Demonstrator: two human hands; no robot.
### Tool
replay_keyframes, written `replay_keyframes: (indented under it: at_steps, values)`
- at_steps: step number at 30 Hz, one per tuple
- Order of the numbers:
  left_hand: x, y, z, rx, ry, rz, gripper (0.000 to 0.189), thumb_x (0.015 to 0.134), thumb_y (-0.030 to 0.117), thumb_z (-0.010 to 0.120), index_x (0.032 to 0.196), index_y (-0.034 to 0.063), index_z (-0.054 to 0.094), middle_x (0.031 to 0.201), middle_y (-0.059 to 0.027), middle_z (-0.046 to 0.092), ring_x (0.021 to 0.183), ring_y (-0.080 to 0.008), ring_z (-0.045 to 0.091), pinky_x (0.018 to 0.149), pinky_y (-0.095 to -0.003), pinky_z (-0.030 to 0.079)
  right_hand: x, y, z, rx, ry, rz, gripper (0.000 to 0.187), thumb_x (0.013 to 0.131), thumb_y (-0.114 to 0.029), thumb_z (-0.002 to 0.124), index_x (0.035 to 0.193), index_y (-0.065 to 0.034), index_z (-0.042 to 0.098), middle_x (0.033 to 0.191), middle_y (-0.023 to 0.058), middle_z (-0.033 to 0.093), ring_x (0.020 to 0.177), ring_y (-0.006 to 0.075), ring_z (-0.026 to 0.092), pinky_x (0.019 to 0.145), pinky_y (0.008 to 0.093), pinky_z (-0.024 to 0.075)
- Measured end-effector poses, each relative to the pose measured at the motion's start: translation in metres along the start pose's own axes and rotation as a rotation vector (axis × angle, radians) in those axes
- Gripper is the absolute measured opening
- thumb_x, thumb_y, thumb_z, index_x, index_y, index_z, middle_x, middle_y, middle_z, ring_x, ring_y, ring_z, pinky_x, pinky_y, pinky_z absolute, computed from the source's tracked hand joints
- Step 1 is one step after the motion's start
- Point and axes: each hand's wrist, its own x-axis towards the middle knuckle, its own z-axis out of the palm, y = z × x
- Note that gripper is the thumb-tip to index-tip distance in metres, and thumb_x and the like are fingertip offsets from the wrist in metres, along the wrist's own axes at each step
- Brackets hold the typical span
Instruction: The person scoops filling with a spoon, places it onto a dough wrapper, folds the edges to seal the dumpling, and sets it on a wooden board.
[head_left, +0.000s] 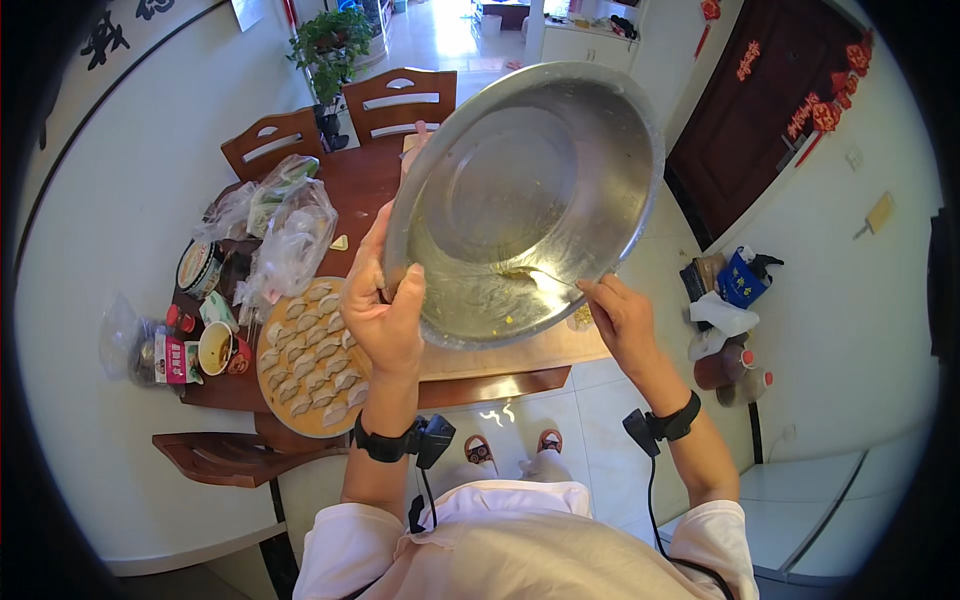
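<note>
A large stainless steel basin (510, 180) is tilted up in front of me, its inside towards me with a wet sheen and small yellow bits. My left hand (386, 300) grips its left rim, thumb on the inner side. My right hand (622, 311) is at the lower right rim, fingers pinched on the thin handle of a metal spoon (525, 274), whose bowl lies against the basin's inner wall. Behind the basin a wooden board (480, 364) lies on the table, with part of a yellowish filling at its right. Left of it, a round board (270, 397) holds many uncooked dumplings.
The wooden table (356, 187) also carries plastic bags (292, 232), a round tub (199, 268), a paper cup (216, 349) and a red-capped jar (180, 319) at the left. Chairs (401, 105) stand around it. Bags and red-capped jugs (724, 367) are on the floor at right.
</note>
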Motion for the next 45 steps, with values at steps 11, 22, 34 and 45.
replay_keyframes:
  at_steps: [11, 22, 34, 45]
  values:
    - [-0.002, 0.005, -0.003, -0.062, 0.027, -0.038, 0.007, 0.074, -0.007, 0.054, 0.080, -0.0070, 0.057, 0.131, -0.0247, 0.045, 0.119, -0.0235, 0.047, 0.097, -0.0341, 0.038, -0.003, -0.001, -0.004, 0.142, -0.117, -0.046, 0.022, 0.076, 0.004, 0.059, 0.096, -0.0048, 0.060, 0.069, 0.0102, 0.049, 0.057, 0.0275, 0.052, 0.050, 0.0334, 0.0406]
    - [-0.004, 0.004, -0.008, -0.111, 0.035, -0.066, 0.003, 0.074, -0.008, 0.054, 0.073, -0.0048, 0.053, 0.132, -0.0263, 0.044, 0.119, -0.0241, 0.046, 0.098, -0.0341, 0.036, -0.013, 0.001, 0.000, 0.192, -0.134, -0.006, 0.021, 0.077, 0.005, 0.057, 0.097, -0.0024, 0.059, 0.070, 0.0126, 0.049, 0.061, 0.0280, 0.053, 0.053, 0.0336, 0.0413]
    - [-0.007, 0.001, -0.012, -0.092, 0.031, -0.093, 0.004, 0.073, -0.008, 0.054, 0.075, -0.0059, 0.057, 0.132, -0.0263, 0.044, 0.118, -0.0240, 0.047, 0.098, -0.0341, 0.036, -0.003, 0.000, 0.005, 0.137, -0.045, 0.069, 0.018, 0.078, 0.003, 0.057, 0.095, -0.0029, 0.059, 0.071, 0.0126, 0.049, 0.062, 0.0295, 0.052, 0.055, 0.0340, 0.0420]
    - [-0.006, 0.002, -0.015, -0.085, 0.015, -0.097, 0.014, 0.074, -0.008, 0.053, 0.086, -0.0087, 0.059, 0.132, -0.0242, 0.044, 0.120, -0.0242, 0.046, 0.099, -0.0348, 0.036, -0.003, -0.008, 0.006, 0.131, -0.054, 0.076, 0.020, 0.078, 0.003, 0.057, 0.097, -0.0038, 0.059, 0.073, 0.0133, 0.050, 0.063, 0.0306, 0.054, 0.055, 0.0349, 0.0426]
